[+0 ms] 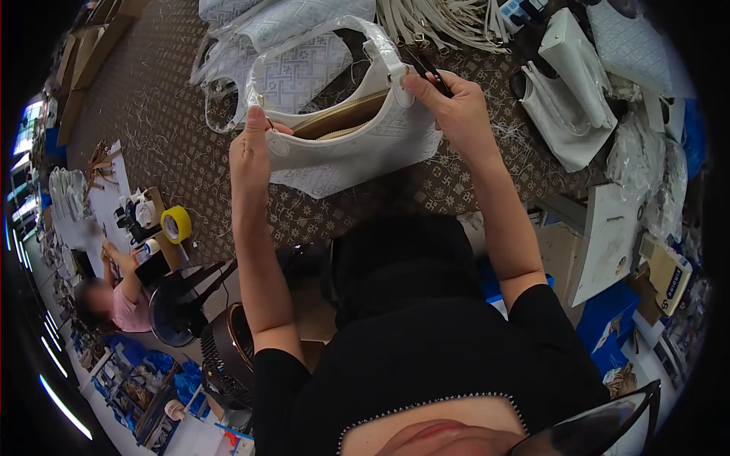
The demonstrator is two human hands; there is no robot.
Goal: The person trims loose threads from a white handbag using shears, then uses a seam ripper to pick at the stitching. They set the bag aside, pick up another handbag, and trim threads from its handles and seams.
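A white patterned handbag [342, 162] with a curved top handle is held up over the table, its zippered mouth open on a tan lining. My left hand [251, 148] is closed on the bag's left upper edge, thumb near the handle's base. At the other end, my right hand [460, 114] pinches the bag by the right handle tab. A slim black tool [435, 74], possibly thread snips, also sits in that right hand; its kind is partly hidden by the fingers.
White bag pieces [285, 76] lie behind the handbag, beside a bundle of pale straps [441, 23]. White bags [566, 99] stand at the right. Yellow tape [176, 224] sits at the left edge, near a fan [228, 357]. A person in pink [129, 308] works farther left.
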